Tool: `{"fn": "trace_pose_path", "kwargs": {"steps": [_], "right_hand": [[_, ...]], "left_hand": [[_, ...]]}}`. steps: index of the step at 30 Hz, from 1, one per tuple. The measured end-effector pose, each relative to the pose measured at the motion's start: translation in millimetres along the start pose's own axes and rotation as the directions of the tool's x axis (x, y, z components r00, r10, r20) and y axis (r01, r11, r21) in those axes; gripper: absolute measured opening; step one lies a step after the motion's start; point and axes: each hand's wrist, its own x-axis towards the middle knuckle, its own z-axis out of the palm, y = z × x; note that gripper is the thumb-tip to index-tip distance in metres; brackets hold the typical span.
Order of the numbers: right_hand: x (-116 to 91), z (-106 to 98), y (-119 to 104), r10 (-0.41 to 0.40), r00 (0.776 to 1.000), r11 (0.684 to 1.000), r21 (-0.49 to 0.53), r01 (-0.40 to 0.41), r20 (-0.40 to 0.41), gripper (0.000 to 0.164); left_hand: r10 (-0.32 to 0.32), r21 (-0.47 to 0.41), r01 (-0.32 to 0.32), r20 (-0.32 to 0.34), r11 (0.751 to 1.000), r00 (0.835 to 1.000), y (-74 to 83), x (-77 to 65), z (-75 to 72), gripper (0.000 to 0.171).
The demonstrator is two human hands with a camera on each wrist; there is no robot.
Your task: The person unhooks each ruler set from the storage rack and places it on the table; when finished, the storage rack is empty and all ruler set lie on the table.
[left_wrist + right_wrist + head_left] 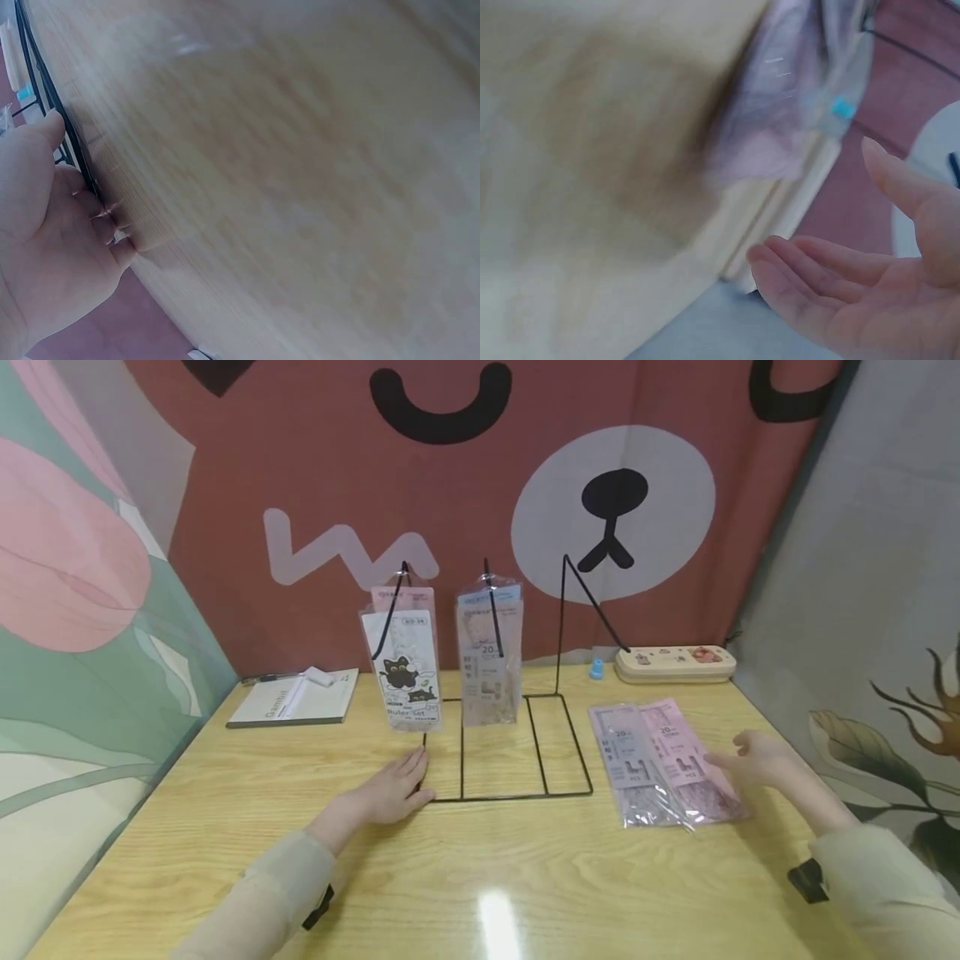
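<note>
My left hand [390, 789] rests on the table at the front left corner of a black wire display rack [510, 797], fingers stretched out and touching the frame. In the left wrist view, that hand [60, 232] lies along the rack's black wire. My right hand [761, 760] hovers by the right edge of a pink packet [678, 752], holding nothing. A grey-lilac packet [628, 768] in clear plastic overlaps the pink one. From the rack's left arm hangs a white ruler set packet [405, 668] with black cats, and another grey-pink packet [491, 668] hangs from the middle arm.
A cream pencil case [675, 665] stands at the back right, with a small blue piece [596, 669] beside it. On the back left lies a notebook [300, 700] with a white object [320, 677] on it. A bear-print curtain [450, 510] hangs behind the table.
</note>
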Motion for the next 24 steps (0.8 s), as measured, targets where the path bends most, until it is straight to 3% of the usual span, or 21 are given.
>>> {"fn": "trace_pose_path", "kwargs": {"steps": [6,11,15,24], "right_hand": [[1,4,-50,-0.164,0.973,0.971,0.147,0.188,-0.16,0.062],[13,19,-93,-0.27,0.934,0.886,0.319,0.336,-0.234,0.05],[27,33,-122,-0.332,0.92,0.825,0.409,0.39,-0.208,0.05],[59,64,-171,-0.369,0.92,0.737,0.562,0.375,-0.13,0.054]], "left_hand": [[-0.021,0.005,0.021,0.009,1.0,1.0,-2.2,-0.9,-0.5,0.068],[-0.023,0.003,0.023,0.015,1.0,1.0,-2.1,-0.6,-0.5,0.069],[-0.024,0.0,0.024,0.014,1.0,1.0,-0.4,-1.6,-1.8,0.068],[-0.011,0.01,0.011,0.008,1.0,1.0,0.4,-0.4,-0.8,0.068]]}}
